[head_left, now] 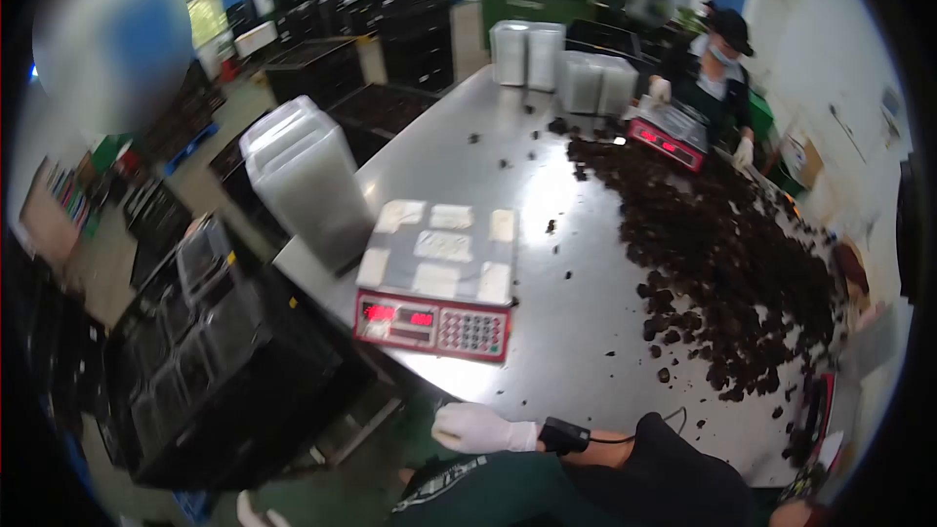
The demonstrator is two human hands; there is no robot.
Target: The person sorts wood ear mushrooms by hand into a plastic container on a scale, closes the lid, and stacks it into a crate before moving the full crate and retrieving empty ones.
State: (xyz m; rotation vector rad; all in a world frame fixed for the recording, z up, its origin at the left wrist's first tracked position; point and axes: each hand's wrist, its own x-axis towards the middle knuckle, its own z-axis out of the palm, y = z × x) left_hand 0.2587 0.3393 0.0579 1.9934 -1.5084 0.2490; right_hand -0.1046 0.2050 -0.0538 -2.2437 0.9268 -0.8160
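Though blurry, right hand (483, 427) prob. fingers together, empty, nr scale (436, 285), off table (576, 332) edge.

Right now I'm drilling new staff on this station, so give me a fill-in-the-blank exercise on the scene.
1. The near scale has a ___ front.
2. The co-worker wears a ___ hat.
3. The hand at the edge of the table is gloved in ___.
Missing: red; black; white.
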